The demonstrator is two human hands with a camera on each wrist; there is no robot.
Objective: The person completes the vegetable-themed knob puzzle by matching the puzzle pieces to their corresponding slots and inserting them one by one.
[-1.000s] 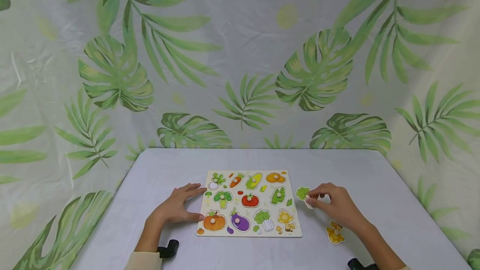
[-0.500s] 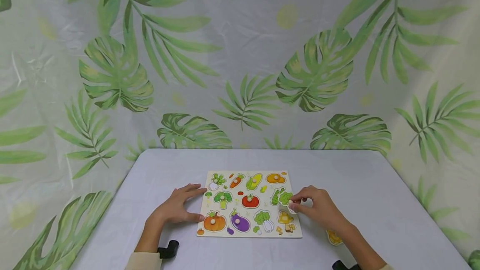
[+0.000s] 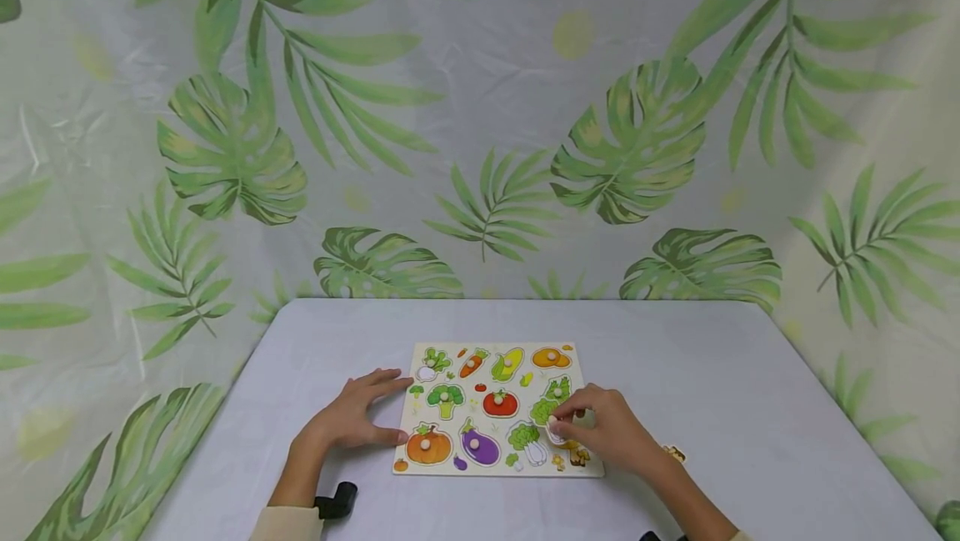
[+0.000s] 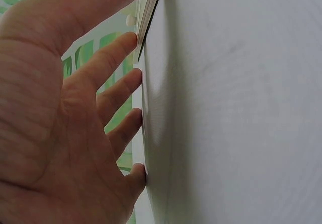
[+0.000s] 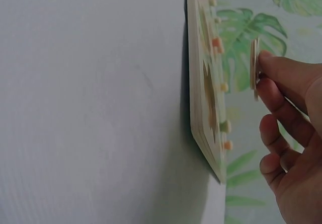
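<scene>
My right hand (image 3: pixel 607 428) pinches a bok choy puzzle piece (image 3: pixel 542 412) by its knob, above the right part of the wooden vegetable puzzle board (image 3: pixel 427 471). In the right wrist view the held piece (image 5: pixel 253 68) appears edge-on between thumb and fingertips, apart from the board (image 5: pixel 193 98). A matching bok choy shape (image 3: pixel 528 443) without a knob lies on the board just left of it. The left hand (image 3: pixel 356 414) has its fingers spread, and its thumb and a fingertip touch the board's left edge. In the left wrist view these fingers (image 4: pixel 115 58) are extended beside the board edge (image 4: pixel 151 12).
A yellow mushroom piece (image 3: pixel 675 453) lies on the white table (image 3: pixel 720 374), mostly hidden behind the right forearm. Knobbed pieces sit in the board, among them a pumpkin (image 3: pixel 431 446), an eggplant (image 3: pixel 483 448) and a tomato (image 3: pixel 501 403). A leaf-patterned curtain (image 3: pixel 495 66) hangs behind.
The right hand has carried the bok choy piece leftward, from beside the board to over its right part. Its forearm now covers most of the mushroom piece. The left hand stays still.
</scene>
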